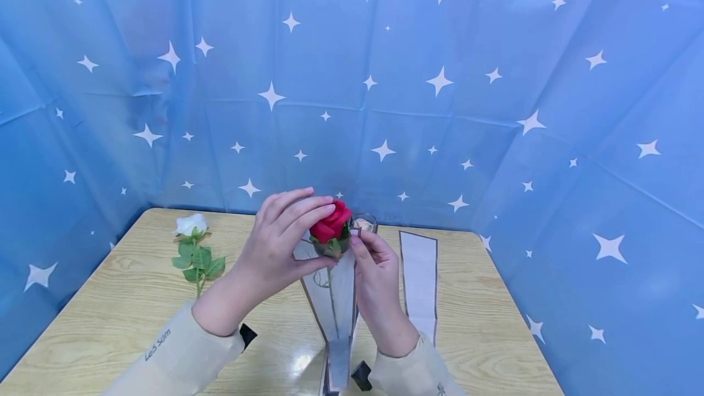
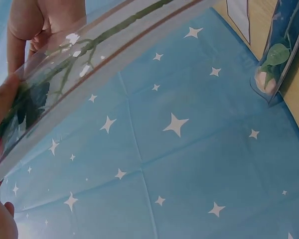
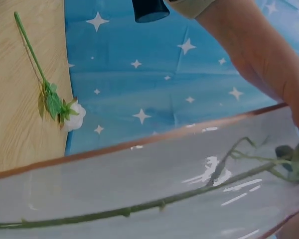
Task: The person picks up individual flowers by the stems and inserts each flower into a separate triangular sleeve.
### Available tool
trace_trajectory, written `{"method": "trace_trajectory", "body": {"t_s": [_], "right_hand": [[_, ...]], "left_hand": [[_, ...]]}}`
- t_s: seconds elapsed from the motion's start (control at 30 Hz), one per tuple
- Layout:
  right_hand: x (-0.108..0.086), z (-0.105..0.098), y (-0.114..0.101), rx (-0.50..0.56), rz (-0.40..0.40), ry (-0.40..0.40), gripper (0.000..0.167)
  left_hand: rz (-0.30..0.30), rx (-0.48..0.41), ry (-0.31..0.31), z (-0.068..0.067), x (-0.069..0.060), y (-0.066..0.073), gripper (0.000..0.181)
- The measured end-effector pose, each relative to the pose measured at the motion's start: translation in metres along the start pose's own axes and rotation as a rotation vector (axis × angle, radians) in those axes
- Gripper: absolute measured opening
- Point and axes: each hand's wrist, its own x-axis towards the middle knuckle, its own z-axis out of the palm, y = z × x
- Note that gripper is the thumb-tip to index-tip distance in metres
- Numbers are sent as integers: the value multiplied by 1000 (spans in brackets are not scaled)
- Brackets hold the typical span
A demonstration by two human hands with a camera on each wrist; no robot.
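A red rose [image 1: 330, 223] stands upright in a clear-fronted flower sleeve [image 1: 343, 298] with a dark border. The left hand [image 1: 269, 255] curves round the bloom from the left, fingers over its top and thumb at its base. From the right, the right hand [image 1: 379, 286] pinches the sleeve's upper edge between thumb and fingertips. Through the plastic the green stem [image 3: 164, 200] shows in the right wrist view, running the sleeve's length. The bloom is mostly hidden by the hand in the left wrist view.
A white rose [image 1: 190, 225] with green leaves lies on the left of the wooden table [image 1: 110, 298]. Right of the hands lies a flat white sleeve [image 1: 420, 280]. Behind the right hand is a pale rose [image 2: 265, 79] in another sleeve. A starry blue curtain [image 1: 330, 66] surrounds the table.
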Motion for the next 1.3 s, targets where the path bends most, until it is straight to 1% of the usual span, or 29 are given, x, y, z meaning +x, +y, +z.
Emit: {"method": "trace_trajectory", "body": {"t_s": [0.07, 0.17, 0.23, 0.3, 0.4, 0.53, 0.63, 0.73, 1.0, 1.17, 1.3], "right_hand": [[0, -1, -1, -50, 15, 0, 28], [2, -3, -4, -152, 36, 15, 27], [4, -3, -7, -185, 39, 36, 27], [7, -3, -8, -190, 23, 52, 26], [11, -1, -11, -144, -17, 65, 23], [16, 4, -13, -72, -81, 68, 20], [17, 8, -13, -31, -117, 57, 21], [17, 10, -13, -15, -120, 50, 22], [17, 11, -14, -12, -85, 56, 21], [18, 10, -14, -3, -103, 46, 21], [18, 10, -14, 14, -134, 33, 22]], "left_hand": [[2, 5, 10, 0, 0, -1, 78], [5, 5, 32, -1, 1, -2, 73], [4, -1, 48, -1, 2, -3, 71], [0, -11, 64, -2, 3, -5, 70], [-10, -29, 74, -2, 7, -7, 70], [-23, -42, 63, -2, 10, -8, 75], [-30, -45, 58, -3, 11, -8, 76], [-36, -52, 59, -3, 12, -8, 74], [-37, -61, 51, -4, 13, -7, 67], [-46, -70, 50, -4, 14, -6, 69], [-61, -64, 79, -4, 14, -6, 70]]}}
